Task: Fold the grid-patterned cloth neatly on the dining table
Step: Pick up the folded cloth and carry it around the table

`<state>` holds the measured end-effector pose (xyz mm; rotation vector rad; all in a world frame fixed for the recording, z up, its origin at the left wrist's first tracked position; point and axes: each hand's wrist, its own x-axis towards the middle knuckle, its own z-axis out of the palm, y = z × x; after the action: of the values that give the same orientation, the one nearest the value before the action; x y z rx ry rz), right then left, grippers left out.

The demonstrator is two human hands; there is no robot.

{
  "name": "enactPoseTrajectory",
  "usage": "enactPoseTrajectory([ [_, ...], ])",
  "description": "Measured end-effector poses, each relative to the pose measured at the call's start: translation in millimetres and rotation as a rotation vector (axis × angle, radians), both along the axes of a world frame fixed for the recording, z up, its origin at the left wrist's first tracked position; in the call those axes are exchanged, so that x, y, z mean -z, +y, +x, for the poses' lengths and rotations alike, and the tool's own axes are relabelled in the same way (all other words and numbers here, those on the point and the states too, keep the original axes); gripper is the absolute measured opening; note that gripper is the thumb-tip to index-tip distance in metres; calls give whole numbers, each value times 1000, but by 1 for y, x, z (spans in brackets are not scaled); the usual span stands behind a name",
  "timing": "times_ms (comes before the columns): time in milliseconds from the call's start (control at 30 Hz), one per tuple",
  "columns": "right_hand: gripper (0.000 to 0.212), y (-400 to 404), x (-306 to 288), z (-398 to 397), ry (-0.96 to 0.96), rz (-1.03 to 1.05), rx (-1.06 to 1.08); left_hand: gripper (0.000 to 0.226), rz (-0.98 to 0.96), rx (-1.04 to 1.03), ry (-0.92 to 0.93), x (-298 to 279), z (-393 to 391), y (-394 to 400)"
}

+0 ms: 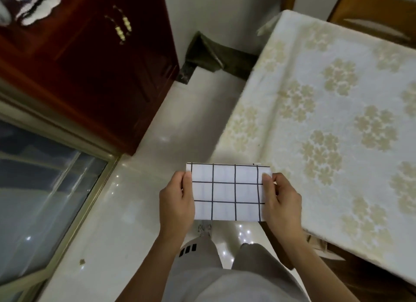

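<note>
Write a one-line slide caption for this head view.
Both hands, left and right, hold the folded cloth beside the table.

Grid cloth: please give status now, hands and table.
Left hand and right hand grip the folded cloth by its sides. Cloth held in air, beside the table, not on it. Nothing in the way.

bare forearms, grey trousers (202, 254) with black bars.

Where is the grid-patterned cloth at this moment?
In the head view, the folded grid cloth is low in the centre, held in the air between the left hand and right hand, beside the dining table.
</note>
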<state>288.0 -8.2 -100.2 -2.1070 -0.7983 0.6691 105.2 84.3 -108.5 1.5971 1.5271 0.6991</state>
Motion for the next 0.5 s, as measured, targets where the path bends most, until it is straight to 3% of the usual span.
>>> enactPoseTrajectory([
  [233,34,-6,4,18,-12,-26,231,39,-54,266,0,12,42,36],
  [500,31,-22,25,65,52,-42,435,29,-129,468,-25,25,116,52],
])
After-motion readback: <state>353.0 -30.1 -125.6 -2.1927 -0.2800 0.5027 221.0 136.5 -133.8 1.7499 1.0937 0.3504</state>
